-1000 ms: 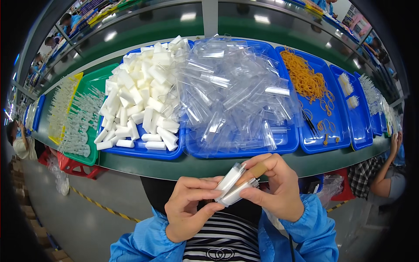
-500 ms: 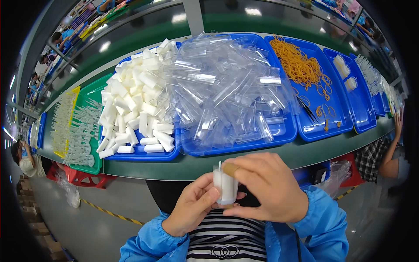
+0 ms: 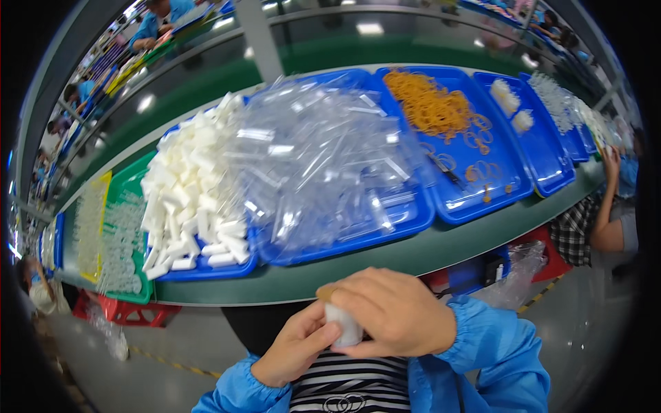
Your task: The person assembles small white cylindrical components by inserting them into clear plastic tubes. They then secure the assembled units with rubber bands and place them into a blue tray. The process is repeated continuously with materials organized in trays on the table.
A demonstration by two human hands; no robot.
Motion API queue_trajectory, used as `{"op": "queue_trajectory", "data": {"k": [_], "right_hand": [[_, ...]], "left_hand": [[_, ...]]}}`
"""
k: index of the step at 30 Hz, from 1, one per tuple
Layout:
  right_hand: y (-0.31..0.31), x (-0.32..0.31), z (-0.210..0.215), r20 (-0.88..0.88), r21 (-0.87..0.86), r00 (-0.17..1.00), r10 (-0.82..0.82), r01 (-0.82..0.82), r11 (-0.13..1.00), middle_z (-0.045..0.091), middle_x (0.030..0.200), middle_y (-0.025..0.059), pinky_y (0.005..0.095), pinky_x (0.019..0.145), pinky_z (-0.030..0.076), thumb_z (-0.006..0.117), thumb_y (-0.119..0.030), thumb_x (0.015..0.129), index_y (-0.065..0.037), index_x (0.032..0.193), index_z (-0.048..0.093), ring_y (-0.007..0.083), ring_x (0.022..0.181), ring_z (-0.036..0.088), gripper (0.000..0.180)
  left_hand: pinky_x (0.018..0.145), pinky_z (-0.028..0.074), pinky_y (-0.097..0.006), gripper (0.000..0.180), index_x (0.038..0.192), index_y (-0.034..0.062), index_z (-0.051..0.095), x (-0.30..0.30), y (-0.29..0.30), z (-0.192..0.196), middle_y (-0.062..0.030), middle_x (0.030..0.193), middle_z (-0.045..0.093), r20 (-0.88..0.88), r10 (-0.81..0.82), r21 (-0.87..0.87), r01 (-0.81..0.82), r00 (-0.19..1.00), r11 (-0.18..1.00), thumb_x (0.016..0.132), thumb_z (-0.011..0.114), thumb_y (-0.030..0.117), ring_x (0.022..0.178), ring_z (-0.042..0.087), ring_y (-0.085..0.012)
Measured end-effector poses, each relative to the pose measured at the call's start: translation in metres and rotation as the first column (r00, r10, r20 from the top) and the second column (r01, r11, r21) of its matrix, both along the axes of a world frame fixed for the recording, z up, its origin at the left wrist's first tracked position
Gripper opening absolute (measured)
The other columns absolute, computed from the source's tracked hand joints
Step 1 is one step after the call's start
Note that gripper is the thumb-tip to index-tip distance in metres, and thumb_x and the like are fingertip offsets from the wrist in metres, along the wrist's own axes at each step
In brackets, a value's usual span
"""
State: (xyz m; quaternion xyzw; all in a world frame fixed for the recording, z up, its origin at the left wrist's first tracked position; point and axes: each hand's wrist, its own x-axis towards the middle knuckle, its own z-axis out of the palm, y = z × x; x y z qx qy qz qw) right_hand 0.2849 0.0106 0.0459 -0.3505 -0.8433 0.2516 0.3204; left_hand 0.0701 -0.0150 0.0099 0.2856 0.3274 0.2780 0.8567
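Observation:
A white foam-like piece point(image 3: 343, 325), apparently in a clear plastic sleeve, is held close to my body, just in front of the table's near edge. My left hand point(image 3: 295, 345) is closed around its left side, the thumb pressing on it. My right hand point(image 3: 392, 313) wraps over the top and right side, hiding much of the piece. A tan covering point(image 3: 326, 292) sits on one of its fingertips. Beyond my hands, a blue tray of white pieces point(image 3: 182, 199) stands at the left and a heap of clear plastic sleeves point(image 3: 323, 165) at the middle.
Right of the sleeves, a blue tray point(image 3: 496, 199) holds orange rubber bands point(image 3: 427, 103) and dark tweezers point(image 3: 446, 168). Farther right is a blue tray with white bundles point(image 3: 506, 96). A green tray point(image 3: 141, 289) of clear pieces stands left. Another person's arm point(image 3: 609, 186) is at far right.
The view has turned and shifted. My right hand has closed farther over the white piece, which was more upright and more exposed before. My left hand still holds it.

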Motion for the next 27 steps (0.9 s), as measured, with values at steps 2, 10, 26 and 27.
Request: {"op": "queue_trajectory", "data": {"k": [2,10,26,27], "right_hand": [[-0.003,0.002,0.000,-0.009,0.029,0.999,0.037,-0.037,0.999,0.068,0.110,0.0103,0.0371,0.075,0.054,0.082,-0.028,0.071,-0.001,0.119,0.062,0.0296,0.093,0.067,0.058],[-0.007,0.017,0.000,-0.022,-0.009,0.999,0.046,-0.047,0.999,0.064,0.116,0.0126,0.0387,0.084,0.052,0.080,-0.025,0.070,0.001,0.123,0.057,0.0296,0.103,0.063,0.064],[0.105,0.191,-0.006,0.281,0.643,0.576,-0.768,0.481,0.596,0.065,0.083,0.0043,0.0386,0.075,0.046,0.071,-0.013,0.081,-0.009,0.086,0.074,0.0231,0.087,0.061,0.007],[0.108,0.202,-0.014,0.355,0.659,0.516,-0.780,0.454,0.600,0.065,0.083,0.0040,0.0382,0.076,0.046,0.070,-0.012,0.080,-0.009,0.084,0.073,0.0229,0.087,0.061,0.006]], "left_hand": [[0.104,0.046,-0.036,0.056,0.140,-0.0008,0.046,-0.002,-0.002,-0.001,-0.0103,0.132,0.057,0.093,-0.032,-0.085,0.040,0.995,0.996,0.098,0.067,0.031,0.122,0.056,-0.0191],[0.108,0.044,-0.040,0.055,0.142,0.0075,0.044,0.019,0.011,-0.010,-0.0080,0.134,0.053,0.294,-0.089,-0.278,0.174,0.952,0.945,0.096,0.068,0.023,0.128,0.052,-0.0218],[0.055,0.051,-0.028,0.022,0.088,0.0022,0.057,0.052,0.023,0.025,-0.0095,0.071,0.064,-0.122,0.005,0.158,0.014,0.993,0.987,0.089,0.075,0.014,0.059,0.063,-0.0177],[0.054,0.049,-0.027,0.021,0.087,0.0022,0.057,0.054,0.024,0.027,-0.0089,0.071,0.064,-0.177,-0.011,0.207,0.049,0.984,0.977,0.089,0.074,0.013,0.058,0.062,-0.0163]]}}
